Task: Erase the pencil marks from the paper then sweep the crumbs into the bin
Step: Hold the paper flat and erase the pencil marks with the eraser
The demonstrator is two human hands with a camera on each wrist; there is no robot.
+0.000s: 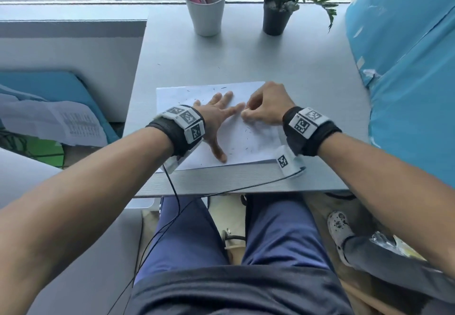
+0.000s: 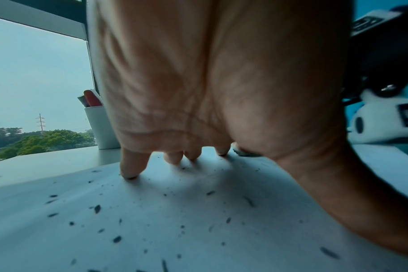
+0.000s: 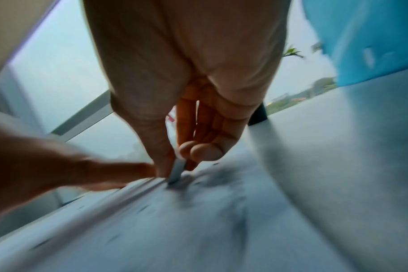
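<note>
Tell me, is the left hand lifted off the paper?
No, the left hand lies flat with spread fingers on the paper.

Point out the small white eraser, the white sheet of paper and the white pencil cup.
small white eraser [image 3: 177,172], right wrist view, its lower end on the paper.
white sheet of paper [image 1: 177,94], head view, bare far-left corner.
white pencil cup [image 1: 208,16], head view, outer wall.

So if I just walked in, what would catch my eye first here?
Probably the two hands on the sheet of paper at the desk's near edge: the left hand pressed flat on it, the right hand pinching a small eraser against it. Next, the dark crumbs scattered over the sheet, and the cup of pens beside a potted plant by the window.
</note>
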